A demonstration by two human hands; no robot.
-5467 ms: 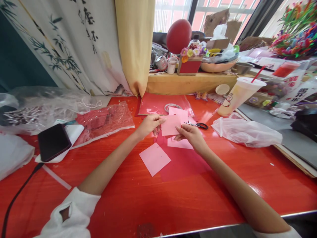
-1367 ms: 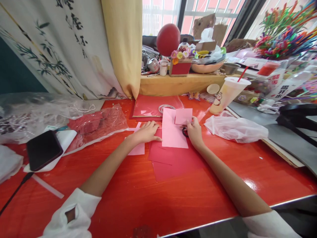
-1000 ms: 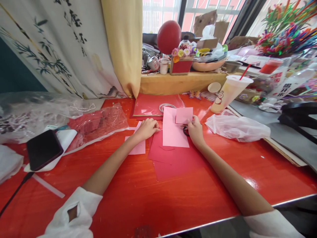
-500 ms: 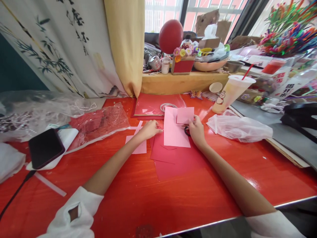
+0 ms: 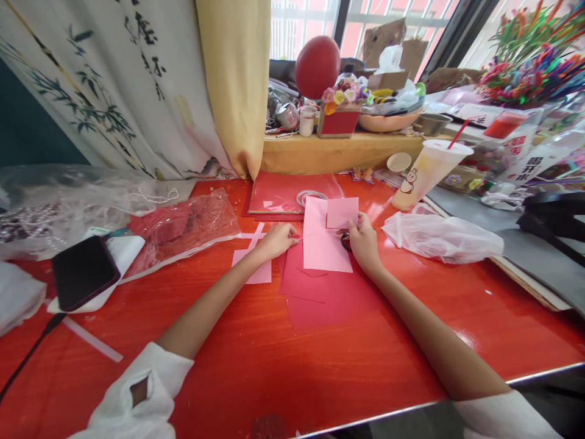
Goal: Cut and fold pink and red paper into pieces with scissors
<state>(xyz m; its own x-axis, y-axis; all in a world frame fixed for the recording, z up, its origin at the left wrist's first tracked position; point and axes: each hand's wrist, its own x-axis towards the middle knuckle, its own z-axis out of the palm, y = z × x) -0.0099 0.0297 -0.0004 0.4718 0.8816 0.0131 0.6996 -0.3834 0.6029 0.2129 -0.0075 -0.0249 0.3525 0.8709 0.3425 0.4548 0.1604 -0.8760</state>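
My right hand (image 5: 363, 244) is closed on a small pink paper piece (image 5: 342, 212) and on scissors whose black handle (image 5: 346, 242) shows below the fingers. Their blades are hidden. Beneath the small piece lies a larger pink paper sheet (image 5: 325, 250), on top of red paper sheets (image 5: 315, 314). Just left of that pink sheet, my left hand (image 5: 278, 240) is closed in a pinch near the red sheets; what is between its fingertips is too small to make out. Pink paper strips (image 5: 257, 233) and another pink piece (image 5: 259, 274) lie by the left wrist.
Behind the sheets lie a red pack (image 5: 283, 192) and a roll of tape (image 5: 311, 197). A phone (image 5: 85, 271) and a red plastic bag (image 5: 187, 222) are at left. To the right stand a drink cup (image 5: 427, 174) and a white plastic bag (image 5: 443, 235).
The view has shifted slightly. My left fingertips look drawn a little closer together. My right hand keeps its hold on the small pink piece and scissors.
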